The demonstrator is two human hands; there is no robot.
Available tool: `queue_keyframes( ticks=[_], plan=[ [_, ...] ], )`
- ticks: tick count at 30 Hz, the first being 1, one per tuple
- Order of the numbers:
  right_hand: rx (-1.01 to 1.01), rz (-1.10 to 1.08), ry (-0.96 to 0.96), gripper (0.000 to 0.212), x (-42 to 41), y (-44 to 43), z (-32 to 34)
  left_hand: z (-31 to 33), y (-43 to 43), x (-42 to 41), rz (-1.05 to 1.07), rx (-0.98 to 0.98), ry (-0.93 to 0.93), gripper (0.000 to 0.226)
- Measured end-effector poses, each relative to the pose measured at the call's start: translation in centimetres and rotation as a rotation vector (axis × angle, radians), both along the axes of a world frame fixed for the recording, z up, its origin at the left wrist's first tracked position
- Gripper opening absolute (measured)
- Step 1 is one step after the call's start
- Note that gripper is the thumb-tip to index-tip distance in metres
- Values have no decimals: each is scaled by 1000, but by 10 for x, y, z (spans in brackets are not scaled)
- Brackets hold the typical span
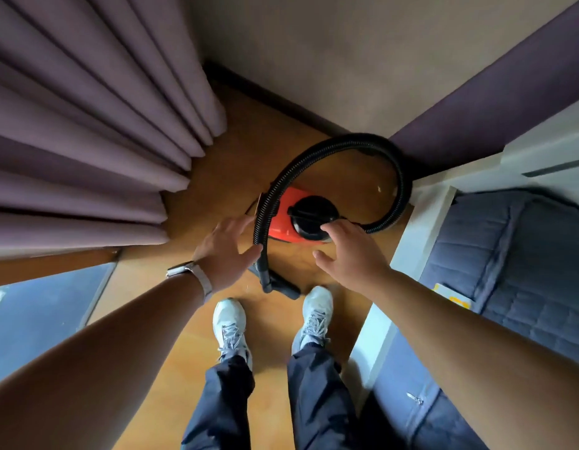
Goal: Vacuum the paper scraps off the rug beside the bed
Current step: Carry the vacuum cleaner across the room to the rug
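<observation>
Shoes [229, 319] stand on bare wooden floor [171, 352]; no rug or scraps are clearly visible, so I judge the vacuuming not yet begun and all of it left to do. Just ahead the nozzle [281, 286] lies flat, pointing toward the right shoe. Both hands reach out with fingers spread, holding nothing: left hand [228, 251] beside the hose [403, 190], right hand [351, 254] over the vacuum [281, 222]. It sits between curtain [86, 125] and bed [515, 254]. The hose runs near-to-far, then arcs back by the wall [314, 60].
</observation>
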State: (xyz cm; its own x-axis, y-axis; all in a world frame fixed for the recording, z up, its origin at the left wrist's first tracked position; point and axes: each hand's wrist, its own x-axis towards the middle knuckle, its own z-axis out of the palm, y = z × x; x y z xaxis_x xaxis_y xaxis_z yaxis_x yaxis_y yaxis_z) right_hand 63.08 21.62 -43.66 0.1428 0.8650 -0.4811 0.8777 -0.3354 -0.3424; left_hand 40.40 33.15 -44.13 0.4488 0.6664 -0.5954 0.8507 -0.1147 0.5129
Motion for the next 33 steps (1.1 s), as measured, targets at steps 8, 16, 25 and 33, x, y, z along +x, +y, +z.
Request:
queue_keyframes(
  ticks=[8, 16, 25, 33],
  plan=[
    [-103, 14, 8, 56, 42, 4, -133, -128, -17, 28, 216, -119, -5, 82],
    [-97, 84, -11, 59, 53, 42, -207, -203, -13, 55, 441, -147, -79, 67],
    [-194, 114, -4, 38, 40, 65, -250, -227, -13, 66, 460, -110, -136, 28],
    [-208, 92, 2, 32, 41, 73, -260, -227, -19, 65, 541, -58, -201, 22]
  ],
)
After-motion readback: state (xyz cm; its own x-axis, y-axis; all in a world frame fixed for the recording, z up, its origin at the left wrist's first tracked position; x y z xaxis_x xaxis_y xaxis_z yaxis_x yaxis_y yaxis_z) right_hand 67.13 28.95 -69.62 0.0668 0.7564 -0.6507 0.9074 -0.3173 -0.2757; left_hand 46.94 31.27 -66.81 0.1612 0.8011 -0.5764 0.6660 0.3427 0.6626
